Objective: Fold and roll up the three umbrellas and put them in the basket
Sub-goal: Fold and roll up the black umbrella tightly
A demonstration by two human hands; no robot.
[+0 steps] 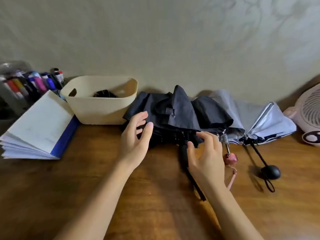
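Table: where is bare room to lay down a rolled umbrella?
Bare table: in front of the notebook, left of the left hand; also near right, before the round black handle. Crowded along the wall: basket, black umbrella, grey umbrella, fan.

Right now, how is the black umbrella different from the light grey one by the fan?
The black umbrella is dark; the light grey umbrella shows shiny silver inside. The black umbrella has a straight handle; the light grey umbrella has a round knob. Left hand and right hand are at the black umbrella, not the light grey umbrella. Both lie unrolled on the table, outside the basket.
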